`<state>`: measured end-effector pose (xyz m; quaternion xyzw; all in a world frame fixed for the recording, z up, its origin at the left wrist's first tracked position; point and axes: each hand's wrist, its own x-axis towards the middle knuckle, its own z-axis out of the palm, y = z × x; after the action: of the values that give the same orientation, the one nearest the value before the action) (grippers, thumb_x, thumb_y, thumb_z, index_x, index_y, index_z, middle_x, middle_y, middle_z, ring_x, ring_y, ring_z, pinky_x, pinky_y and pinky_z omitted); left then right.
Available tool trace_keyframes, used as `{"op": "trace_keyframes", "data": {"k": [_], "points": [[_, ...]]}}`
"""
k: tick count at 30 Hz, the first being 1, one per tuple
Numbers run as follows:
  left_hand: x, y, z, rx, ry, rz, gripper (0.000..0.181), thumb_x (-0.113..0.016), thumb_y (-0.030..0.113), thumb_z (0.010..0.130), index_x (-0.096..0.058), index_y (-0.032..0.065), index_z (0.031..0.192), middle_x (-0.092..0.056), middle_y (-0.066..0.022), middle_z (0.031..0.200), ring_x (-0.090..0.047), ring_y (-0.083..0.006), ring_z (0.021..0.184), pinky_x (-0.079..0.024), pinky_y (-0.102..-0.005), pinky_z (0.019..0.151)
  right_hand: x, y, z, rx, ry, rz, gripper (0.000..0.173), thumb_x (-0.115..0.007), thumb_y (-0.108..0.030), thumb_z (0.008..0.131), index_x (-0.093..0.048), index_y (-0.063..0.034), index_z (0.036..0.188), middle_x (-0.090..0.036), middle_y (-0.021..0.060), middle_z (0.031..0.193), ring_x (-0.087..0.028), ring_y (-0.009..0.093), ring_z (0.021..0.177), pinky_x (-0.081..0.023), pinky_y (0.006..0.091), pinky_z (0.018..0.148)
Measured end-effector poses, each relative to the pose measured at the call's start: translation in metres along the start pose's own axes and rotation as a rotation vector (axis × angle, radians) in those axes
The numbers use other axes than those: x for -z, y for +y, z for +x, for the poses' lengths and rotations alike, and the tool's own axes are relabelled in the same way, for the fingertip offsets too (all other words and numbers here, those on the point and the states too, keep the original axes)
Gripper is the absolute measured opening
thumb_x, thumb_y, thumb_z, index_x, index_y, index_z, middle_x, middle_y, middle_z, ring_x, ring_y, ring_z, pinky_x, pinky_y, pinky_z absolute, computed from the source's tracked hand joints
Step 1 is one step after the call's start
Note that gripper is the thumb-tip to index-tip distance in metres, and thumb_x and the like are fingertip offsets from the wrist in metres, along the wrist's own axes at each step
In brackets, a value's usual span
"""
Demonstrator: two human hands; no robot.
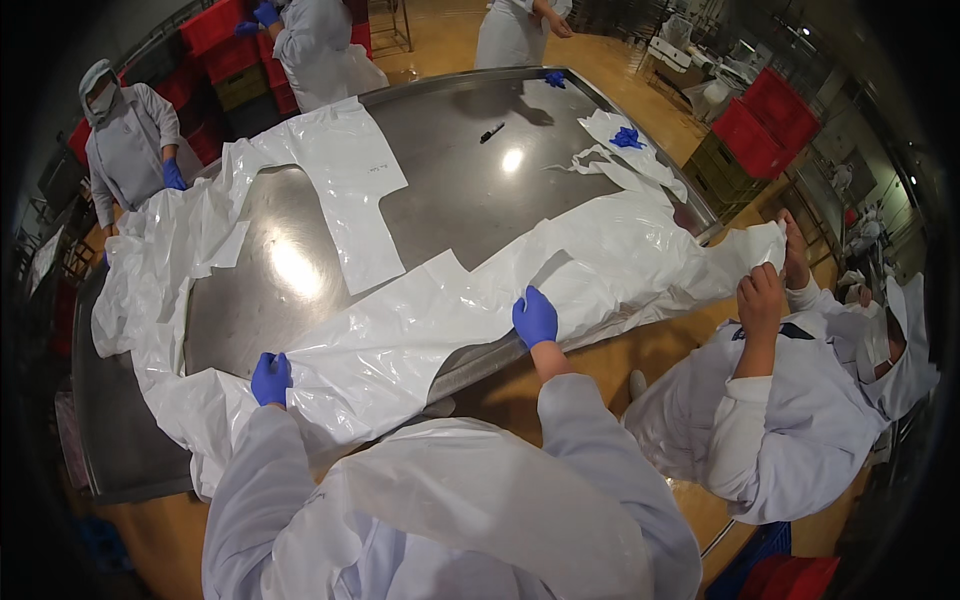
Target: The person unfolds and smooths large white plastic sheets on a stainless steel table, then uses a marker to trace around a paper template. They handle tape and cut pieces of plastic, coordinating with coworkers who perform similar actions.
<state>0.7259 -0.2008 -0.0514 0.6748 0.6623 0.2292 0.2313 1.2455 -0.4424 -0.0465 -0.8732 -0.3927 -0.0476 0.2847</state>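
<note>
White plastic sheeting (405, 337), which looks like aprons, lies wrinkled along the near side of a stainless steel table (442, 150). My left hand (271, 379), in a blue glove, pinches its edge near the table's front left. My right hand (535, 317), gloved in blue too, holds the sheeting near the table's front edge; its fingertips are partly hidden by the hand. More white plastic (352, 172) spreads over the left and back of the table, with small handwriting on one piece. At the right, a co-worker's bare hands (772, 277) grip the far end of the sheeting.
A black marker (492, 133) lies on the table's far half. Blue gloves (627, 137) rest on white plastic at the back right, and another blue glove (555, 79) is at the far corner. Red crates (765, 124) stand beyond the right edge. Several co-workers stand around the table.
</note>
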Motion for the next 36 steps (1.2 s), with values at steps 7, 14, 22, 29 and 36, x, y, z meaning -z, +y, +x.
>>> {"op": "trace_keyframes", "data": {"k": [7, 14, 22, 29, 36], "points": [[0.000, -0.003, 0.004, -0.076, 0.032, 0.049, 0.027, -0.064, 0.033, 0.090, -0.061, 0.0055, 0.091, -0.068, -0.0115, 0.076, -0.067, -0.0237, 0.064, -0.051, -0.0368, 0.062, 0.005, -0.005, -0.004, -0.086, 0.040, 0.091, 0.021, -0.055, -0.022, 0.091, -0.054, -0.0016, 0.089, -0.063, 0.0246, 0.084, -0.061, 0.046, 0.080, -0.048, 0.0546, 0.071], [-0.003, -0.015, 0.007, -0.042, -0.018, -0.035, 0.023, -0.067, 0.030, 0.089, -0.062, 0.0075, 0.091, -0.068, -0.0114, 0.076, -0.067, -0.0270, 0.068, -0.051, -0.0374, 0.065, 0.000, -0.003, -0.005, -0.116, 0.044, 0.153, 0.023, -0.055, -0.024, 0.092, -0.054, -0.0018, 0.089, -0.062, 0.0253, 0.081, -0.060, 0.047, 0.078, -0.047, 0.0537, 0.069], [0.009, 0.099, 0.051, -0.385, 0.051, -0.225, 0.016, -0.071, 0.020, 0.088, -0.063, 0.0058, 0.086, -0.065, -0.0125, 0.076, -0.062, -0.0255, 0.067, -0.050, -0.0347, 0.067, 0.017, 0.001, 0.133, -0.171, 0.294, 0.533, 0.035, -0.064, -0.018, 0.091, -0.056, 0.0086, 0.111, -0.064, 0.0247, 0.101, -0.064, 0.035, 0.094, -0.049, 0.0356, 0.085], [-0.040, 0.110, 0.085, -0.347, -0.216, -0.013, 0.022, -0.069, 0.029, 0.088, -0.066, 0.0081, 0.092, -0.069, -0.0119, 0.085, -0.067, -0.0291, 0.075, -0.052, -0.0380, 0.069, 0.029, -0.070, 0.307, -0.281, 0.272, -0.002, 0.072, -0.064, -0.016, 0.086, -0.029, -0.0021, 0.147, -0.042, 0.0263, 0.141, -0.046, 0.042, 0.128, -0.040, 0.0458, 0.105], [-0.058, 0.107, 0.100, -0.507, -0.281, 0.098, 0.016, -0.069, 0.027, 0.087, -0.064, 0.0123, 0.091, -0.066, -0.0062, 0.079, -0.066, -0.0272, 0.073, -0.052, -0.0386, 0.066, -0.173, -0.046, 0.450, -0.072, -0.258, -0.283, 0.062, -0.060, -0.024, 0.091, -0.038, -0.0254, 0.149, -0.042, 0.0263, 0.140, -0.049, 0.042, 0.125, -0.042, 0.0477, 0.105]]}}
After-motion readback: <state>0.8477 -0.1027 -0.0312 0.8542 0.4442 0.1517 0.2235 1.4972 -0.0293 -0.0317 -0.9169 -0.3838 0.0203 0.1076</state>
